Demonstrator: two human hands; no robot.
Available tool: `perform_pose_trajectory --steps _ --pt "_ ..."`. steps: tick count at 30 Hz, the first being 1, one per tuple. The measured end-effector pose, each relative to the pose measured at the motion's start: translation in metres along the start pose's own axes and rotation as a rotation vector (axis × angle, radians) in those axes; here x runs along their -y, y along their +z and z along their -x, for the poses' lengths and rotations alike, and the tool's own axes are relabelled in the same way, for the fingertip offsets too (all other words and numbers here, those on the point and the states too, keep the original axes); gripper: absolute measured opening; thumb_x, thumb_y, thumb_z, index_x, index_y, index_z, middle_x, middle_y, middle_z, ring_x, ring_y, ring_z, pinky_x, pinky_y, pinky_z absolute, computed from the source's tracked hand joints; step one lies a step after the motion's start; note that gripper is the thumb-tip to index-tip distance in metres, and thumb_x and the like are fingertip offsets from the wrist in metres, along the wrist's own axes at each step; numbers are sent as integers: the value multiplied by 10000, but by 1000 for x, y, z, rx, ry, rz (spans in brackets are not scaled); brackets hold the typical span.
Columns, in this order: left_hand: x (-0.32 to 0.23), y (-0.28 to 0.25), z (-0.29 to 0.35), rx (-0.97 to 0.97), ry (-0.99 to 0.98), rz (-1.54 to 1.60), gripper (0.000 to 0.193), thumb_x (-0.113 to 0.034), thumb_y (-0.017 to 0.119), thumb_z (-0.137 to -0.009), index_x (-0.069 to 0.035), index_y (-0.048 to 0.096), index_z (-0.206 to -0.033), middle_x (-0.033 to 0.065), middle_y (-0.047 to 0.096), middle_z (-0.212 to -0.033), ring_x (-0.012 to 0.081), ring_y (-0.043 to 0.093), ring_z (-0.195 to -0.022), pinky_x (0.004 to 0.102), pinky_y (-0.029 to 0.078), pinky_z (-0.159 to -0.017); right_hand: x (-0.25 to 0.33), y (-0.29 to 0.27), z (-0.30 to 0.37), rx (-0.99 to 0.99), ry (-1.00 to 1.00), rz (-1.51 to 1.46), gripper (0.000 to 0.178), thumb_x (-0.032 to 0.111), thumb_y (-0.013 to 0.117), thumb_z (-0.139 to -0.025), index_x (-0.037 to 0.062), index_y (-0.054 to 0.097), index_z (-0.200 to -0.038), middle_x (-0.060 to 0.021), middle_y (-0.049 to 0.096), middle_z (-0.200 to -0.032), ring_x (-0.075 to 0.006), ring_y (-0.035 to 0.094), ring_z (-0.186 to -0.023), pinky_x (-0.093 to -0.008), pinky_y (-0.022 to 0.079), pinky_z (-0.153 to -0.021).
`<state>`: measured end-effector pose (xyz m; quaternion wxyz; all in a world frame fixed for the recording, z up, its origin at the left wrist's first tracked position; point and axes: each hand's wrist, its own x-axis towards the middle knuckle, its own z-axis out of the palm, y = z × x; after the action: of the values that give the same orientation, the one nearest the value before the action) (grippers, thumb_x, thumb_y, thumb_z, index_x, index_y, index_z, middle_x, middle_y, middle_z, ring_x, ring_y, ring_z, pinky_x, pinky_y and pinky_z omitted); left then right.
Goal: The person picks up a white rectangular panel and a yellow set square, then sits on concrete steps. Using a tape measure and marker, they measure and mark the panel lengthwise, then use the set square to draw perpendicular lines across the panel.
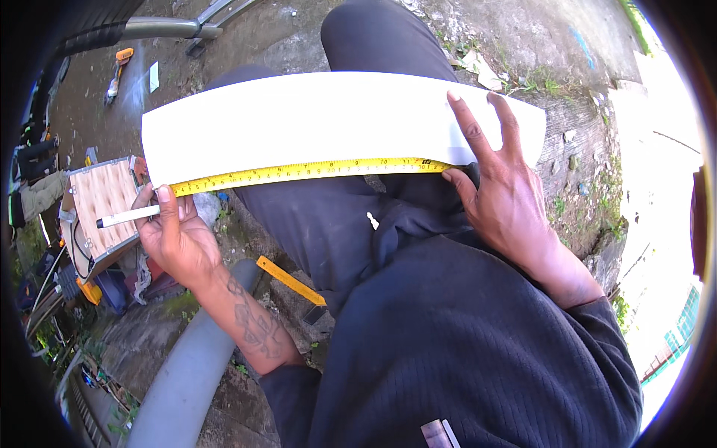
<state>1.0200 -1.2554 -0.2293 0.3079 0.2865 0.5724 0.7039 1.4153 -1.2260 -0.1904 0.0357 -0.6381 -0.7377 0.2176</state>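
Tape measure (pixel 306 172) runs along the white board's (pixel 328 116) near edge across my lap; my left hand (pixel 175 231) pinches its left end with a marker (pixel 127 217), my right hand (pixel 500 187) presses spread-fingered on the right end.

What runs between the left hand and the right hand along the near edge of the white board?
In the head view, a yellow tape measure stretches along the white board from the left hand to the right hand.
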Motion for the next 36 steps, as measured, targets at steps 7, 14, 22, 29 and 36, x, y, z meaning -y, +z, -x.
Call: perform_pose_trajectory --steps 7,14,22,29,36 --pt "7 10 0 -13 23 0 250 -32 713 -1088 13 617 -1315 70 661 -970 117 547 -824 334 521 -879 -4 -1 -1 -40 -39 30 845 172 809 -980 328 427 -1717 -287 366 -1687 -503 712 -1212 -565 635 -978" --pt "13 1 -5 31 53 28 217 -1 683 -1091 20 608 -1294 155 695 -1180 215 648 -1068 427 552 -994 -4 12 -9 -64 5 114 838 224 798 -1000 327 397 -1729 -313 381 -1684 -487 756 -1141 -552 650 -953" --pt "21 -15 -9 66 85 18 210 9 695 -1084 9 598 -1270 188 730 -1234 252 724 -1144 449 579 -1022 -7 17 -5 -91 -41 214 850 226 800 -1002 274 378 -1737 -325 342 -1706 -506 764 -1122 -562 668 -927" --pt "21 -1 0 12 191 -51 207 18 715 -1074 1 603 -1246 167 741 -1157 161 689 -950 314 561 -800 -6 18 -9 -85 -27 214 840 233 794 -1006 253 382 -1737 -340 351 -1701 -500 774 -1090 -563 664 -929" --pt "18 1 2 51 219 -90 166 -7 711 -1085 -25 625 -1226 134 754 -1092 157 700 -979 324 541 -806 -6 19 -10 -101 -42 214 847 228 789 -994 245 382 -1737 -358 375 -1685 -504 770 -1103 -565 655 -947"
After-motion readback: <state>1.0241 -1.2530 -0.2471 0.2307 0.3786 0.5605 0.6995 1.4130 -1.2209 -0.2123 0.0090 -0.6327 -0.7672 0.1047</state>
